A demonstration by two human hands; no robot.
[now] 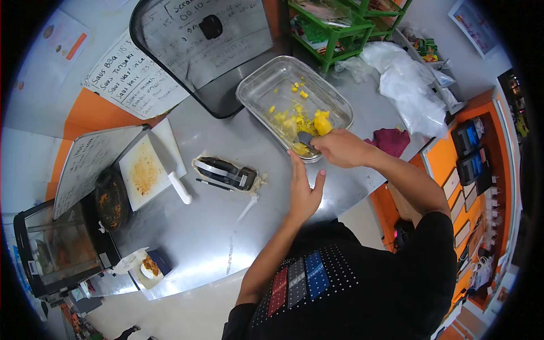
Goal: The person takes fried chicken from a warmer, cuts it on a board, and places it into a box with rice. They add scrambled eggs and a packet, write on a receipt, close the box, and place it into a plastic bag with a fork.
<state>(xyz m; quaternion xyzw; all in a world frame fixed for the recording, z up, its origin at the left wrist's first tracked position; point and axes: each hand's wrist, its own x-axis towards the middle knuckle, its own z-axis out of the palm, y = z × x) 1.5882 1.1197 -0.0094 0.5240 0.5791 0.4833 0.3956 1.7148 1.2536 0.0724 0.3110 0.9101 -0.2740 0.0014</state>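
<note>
A clear rectangular container (pixel 258 105) stands on the steel table, with crumbled yellow food (pixel 289 122) in it. My right hand (pixel 343 148) reaches over its near right corner, fingers closed round a grey spatula (pixel 305 139) whose flat blade is down among the yellow bits. The handle is hidden in my grip. A bigger yellow lump (pixel 322 123) lies right beside my knuckles. My left hand (pixel 306 192) is held flat, fingers stretched and thumb apart, its fingertips at the container's near edge.
A black tape dispenser (pixel 226 173) sits mid-table on the steel table (pixel 198 238). Left of it are a white-handled knife (pixel 180 188), a cutting board (pixel 141 173) and a dark stone mortar (pixel 110 199). Green racks (pixel 334 39), plastic bags (pixel 402 85) and a maroon cloth (pixel 390 143) lie right.
</note>
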